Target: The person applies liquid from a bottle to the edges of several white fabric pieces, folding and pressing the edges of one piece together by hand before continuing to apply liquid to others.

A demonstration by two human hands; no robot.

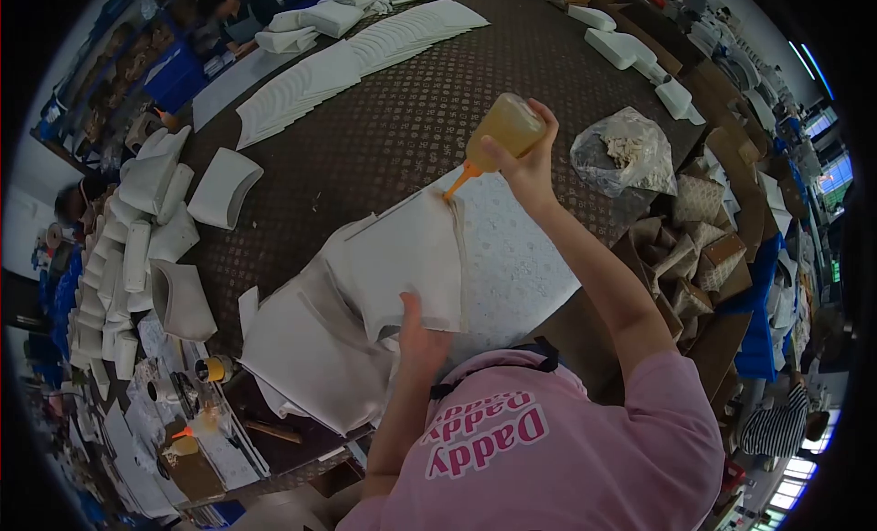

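My right hand (530,170) grips a clear squeeze bottle (512,129) of yellowish liquid, probably glue, tilted downward. Its orange nozzle (459,180) meets the upper right edge of a white leather-like piece (406,257). That piece lies partly over a pale board (516,257). My left hand (422,339) is at the piece's near edge, thumb on top and the other fingers mostly hidden, holding it. More white pieces (315,348) lie overlapped to the left of it.
A fanned row of white panels (365,65) spans the far side of the patterned brown table (393,120). Stacked white pieces (137,248) line the left. A plastic bag of scraps (626,152) sits at right, beside brown boxes (703,257). A hammer (272,431) lies near left. Another person (239,15) is across the table.
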